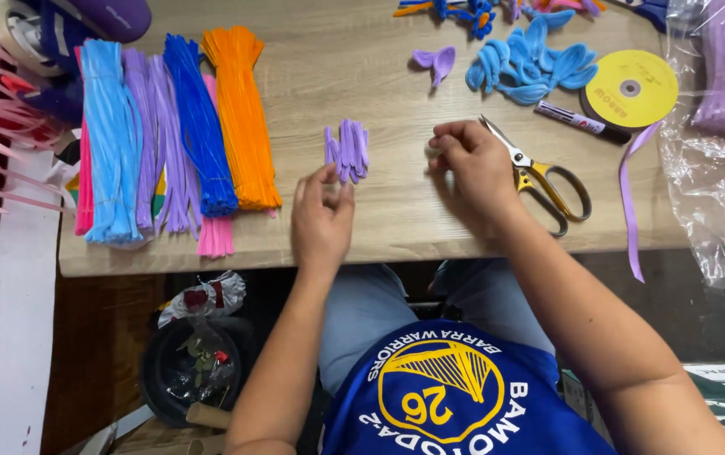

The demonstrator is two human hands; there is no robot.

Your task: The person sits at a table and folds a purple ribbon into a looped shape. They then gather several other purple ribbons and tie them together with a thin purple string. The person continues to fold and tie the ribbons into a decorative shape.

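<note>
A small bunch of folded purple pipe cleaners (348,149) stands at the middle of the wooden table (354,67). My left hand (322,217) pinches its lower end with thumb and fingers. My right hand (473,173) rests on the table to the right, fingers curled shut; whether anything small is inside I cannot tell. Scissors with yellow handles (541,179) lie just right of that hand, touching or nearly touching it.
Bundles of pipe cleaners lie at the left: light blue (111,143), lilac (158,143), blue (200,126), orange (243,118), pink (215,236). Blue petal shapes (531,63), a purple petal (435,62), a yellow ribbon spool (630,88), a marker (583,123) and a plastic bag (720,143) sit at the right.
</note>
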